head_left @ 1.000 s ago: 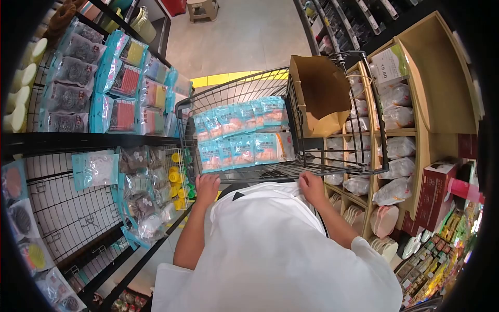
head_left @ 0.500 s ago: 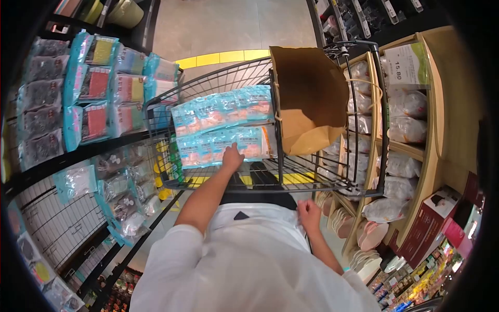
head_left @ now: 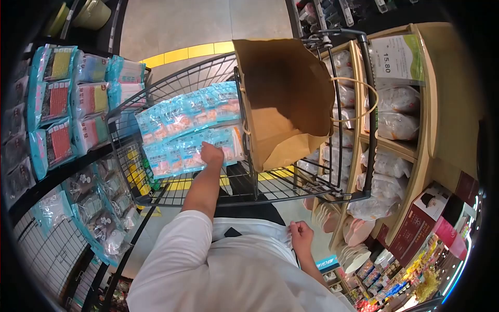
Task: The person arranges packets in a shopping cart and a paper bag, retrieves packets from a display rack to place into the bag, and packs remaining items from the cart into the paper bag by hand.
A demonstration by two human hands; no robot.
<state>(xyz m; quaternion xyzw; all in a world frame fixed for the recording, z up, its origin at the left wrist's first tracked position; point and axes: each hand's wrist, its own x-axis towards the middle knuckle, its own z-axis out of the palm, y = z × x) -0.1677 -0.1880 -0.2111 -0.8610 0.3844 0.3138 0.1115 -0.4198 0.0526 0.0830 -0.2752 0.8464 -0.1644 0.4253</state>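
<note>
Two rows of clear-and-light-blue plastic packets (head_left: 179, 115) with pinkish contents lie in a black wire shopping cart (head_left: 367, 156). Over the nearer row is my left hand (head_left: 212, 155), its fingers curled and the index finger at the packets; whether it presses on them I cannot tell. A brown paper bag (head_left: 283, 143) stands with its mouth open in the cart's right part, its handle loop hanging towards the cart's handle. Closed in a loose fist, my right hand (head_left: 301, 237) is held beside my white shirt, outside the cart, with nothing seen in it.
At left, a black rack holds hanging packs of coloured cloths (head_left: 56, 99) and more bagged goods (head_left: 104, 210). Wooden shelves (head_left: 429, 104) with plastic-wrapped items stand close on the right, below a 15.80 price sign (head_left: 394, 60). Grey floor (head_left: 202, 23) with a yellow strip lies beyond.
The view has turned, so cart and shelves sit farther left. My left hand stays over the nearer row, its index finger more bent. The right hand remains curled at my side.
</note>
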